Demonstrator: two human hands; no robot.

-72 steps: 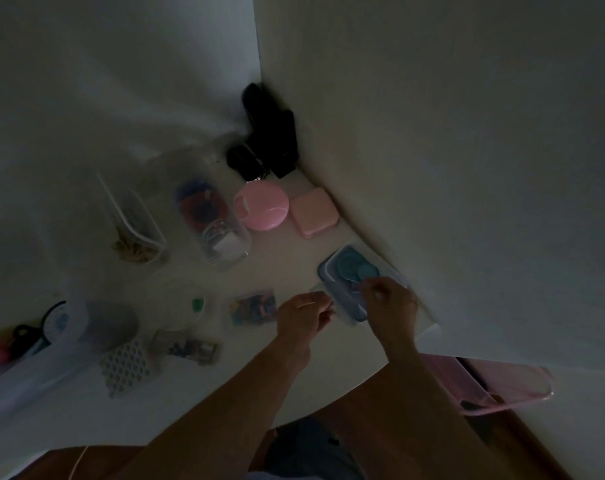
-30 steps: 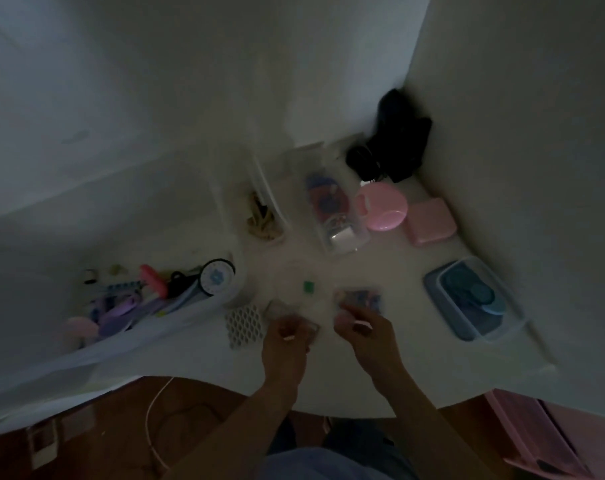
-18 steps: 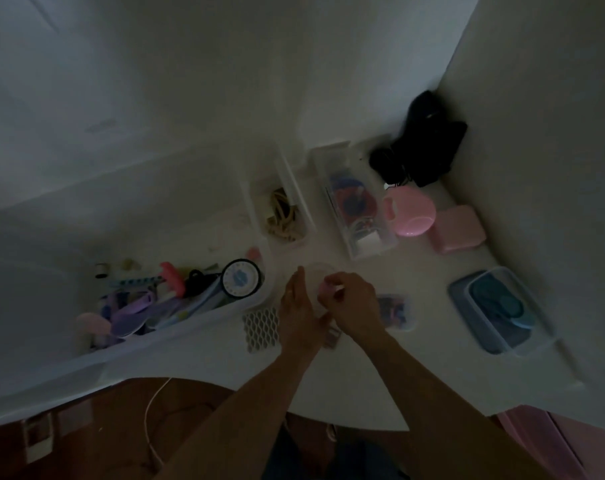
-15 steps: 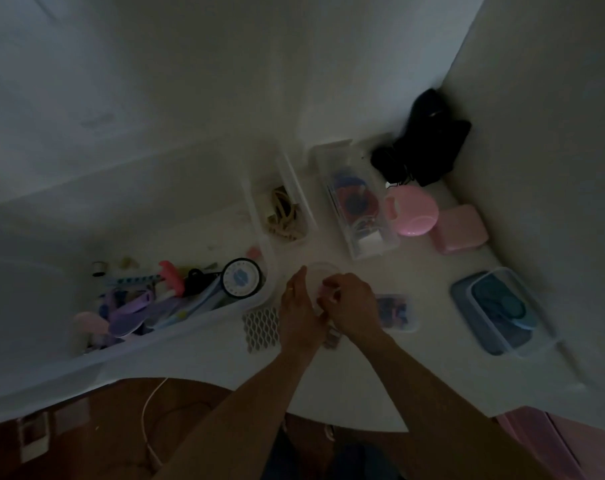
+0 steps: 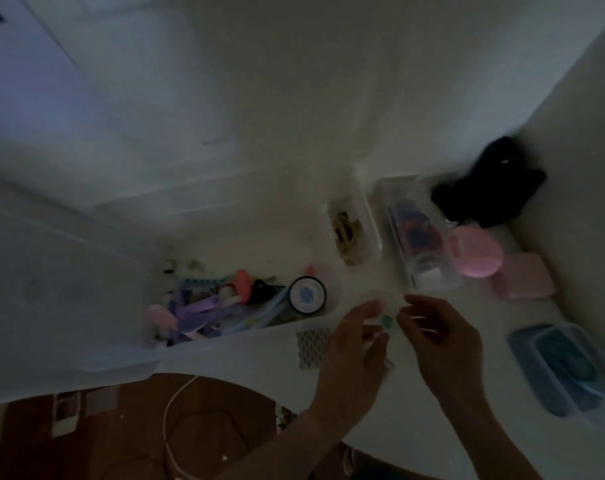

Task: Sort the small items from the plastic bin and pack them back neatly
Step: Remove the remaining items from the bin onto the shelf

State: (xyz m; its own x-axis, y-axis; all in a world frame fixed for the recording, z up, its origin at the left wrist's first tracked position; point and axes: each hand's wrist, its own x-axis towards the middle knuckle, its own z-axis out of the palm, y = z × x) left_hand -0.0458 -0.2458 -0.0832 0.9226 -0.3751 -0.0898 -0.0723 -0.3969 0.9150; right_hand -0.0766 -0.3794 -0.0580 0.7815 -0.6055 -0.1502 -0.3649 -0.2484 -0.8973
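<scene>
Your left hand (image 5: 354,344) and right hand (image 5: 439,336) hang close together over the table (image 5: 245,362), fingers loosely curled toward each other. Between them sits a small green piece (image 5: 387,321) inside what looks like a clear round tub (image 5: 380,299), but the frame is dim and smeared, so you cannot tell whether either hand pinches it or only hovers beside it.

Judge the green piece as very light, hard and smooth: it will slip or flick away, so take it by its flat sides with thumb and forefinger tips. The tub, if that is what it is, looks like thin, glossy plastic that will skate on the table; steady its rim with one hand while the other picks.

Left of your left hand lies the bin (image 5: 225,341), translucent, thin-walled and flexible, heaped with a tangle of pastel plastic tools and a round black-rimmed disc (image 5: 307,294). Just below that, near your left wrist, a perforated mesh patch (image 5: 311,346) lies flat.

Beyond your hands stand two clear rigid boxes, one with tan strands (image 5: 348,237), one with red and blue bits (image 5: 415,237). Beyond your right hand sit a pink round case (image 5: 476,256), a pink square case (image 5: 524,276) and a soft black bundle (image 5: 491,188); right of it, a blue lidded box (image 5: 564,368)
</scene>
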